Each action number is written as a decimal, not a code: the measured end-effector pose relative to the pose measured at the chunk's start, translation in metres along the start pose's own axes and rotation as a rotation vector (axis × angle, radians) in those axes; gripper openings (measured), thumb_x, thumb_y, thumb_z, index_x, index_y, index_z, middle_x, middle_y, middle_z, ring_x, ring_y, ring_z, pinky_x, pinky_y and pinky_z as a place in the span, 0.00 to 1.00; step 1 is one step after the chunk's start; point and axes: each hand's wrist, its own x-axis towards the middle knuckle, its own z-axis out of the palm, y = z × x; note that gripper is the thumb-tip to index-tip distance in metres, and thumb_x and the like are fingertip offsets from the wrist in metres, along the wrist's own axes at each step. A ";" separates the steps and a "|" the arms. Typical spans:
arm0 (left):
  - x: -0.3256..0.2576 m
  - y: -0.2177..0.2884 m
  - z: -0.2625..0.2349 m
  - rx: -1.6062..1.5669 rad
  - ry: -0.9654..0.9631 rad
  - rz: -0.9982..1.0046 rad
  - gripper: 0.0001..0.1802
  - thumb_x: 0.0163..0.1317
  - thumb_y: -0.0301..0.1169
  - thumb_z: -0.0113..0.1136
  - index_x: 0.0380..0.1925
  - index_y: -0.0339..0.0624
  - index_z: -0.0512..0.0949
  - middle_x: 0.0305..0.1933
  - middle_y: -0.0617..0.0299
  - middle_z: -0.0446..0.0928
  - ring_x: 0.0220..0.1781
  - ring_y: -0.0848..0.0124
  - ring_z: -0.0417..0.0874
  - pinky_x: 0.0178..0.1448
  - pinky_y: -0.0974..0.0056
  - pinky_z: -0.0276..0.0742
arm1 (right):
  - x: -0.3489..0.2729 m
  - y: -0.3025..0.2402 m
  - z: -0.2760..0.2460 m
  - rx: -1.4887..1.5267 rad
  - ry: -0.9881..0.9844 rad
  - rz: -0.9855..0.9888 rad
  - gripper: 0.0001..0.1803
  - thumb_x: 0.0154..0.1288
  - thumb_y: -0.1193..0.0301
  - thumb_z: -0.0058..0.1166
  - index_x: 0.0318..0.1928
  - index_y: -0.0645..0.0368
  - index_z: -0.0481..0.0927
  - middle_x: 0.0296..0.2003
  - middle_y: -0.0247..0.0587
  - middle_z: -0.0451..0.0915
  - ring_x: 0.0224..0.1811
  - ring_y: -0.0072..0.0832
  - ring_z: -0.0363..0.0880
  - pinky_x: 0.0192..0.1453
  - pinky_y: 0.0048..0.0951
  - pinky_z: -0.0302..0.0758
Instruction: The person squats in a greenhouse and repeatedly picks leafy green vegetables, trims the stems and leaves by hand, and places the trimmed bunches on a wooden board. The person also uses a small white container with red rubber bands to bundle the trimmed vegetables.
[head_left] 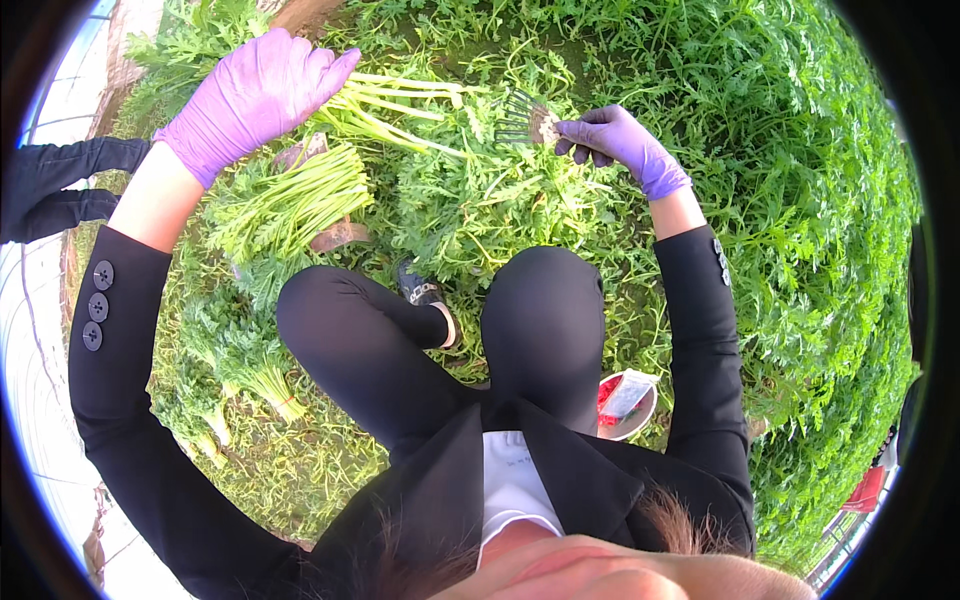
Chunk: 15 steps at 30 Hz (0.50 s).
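Note:
My left hand [265,90], in a purple glove, is closed around a small bunch of leafy greens [400,105], whose pale stems point to the right. In my right hand [612,140], gloved in purple too, the fingers grip a small hand rake [530,118] with several thin dark tines. Its tines lie near the stem ends, over the growing greens. Below my left hand a thick pile of cut greens [295,205] rests with its stems side by side, on a brown support [340,236] that shows only in part.
Tied bundles of greens [270,388] lie on the ground at the lower left. A white bowl [640,425] with red pieces and a packet stands beside my right knee. Dense growing greens [800,200] fill the right side. Another person's dark-trousered legs [70,180] show at the left edge.

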 end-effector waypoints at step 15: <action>-0.017 0.050 0.011 -1.198 0.058 -0.848 0.37 0.49 0.12 0.59 0.62 0.48 0.75 0.58 0.55 0.80 0.64 0.65 0.79 0.66 0.64 0.73 | -0.247 0.414 0.100 0.460 0.935 0.252 0.10 0.67 0.71 0.61 0.46 0.61 0.80 0.32 0.30 0.81 0.29 0.15 0.73 0.33 0.18 0.69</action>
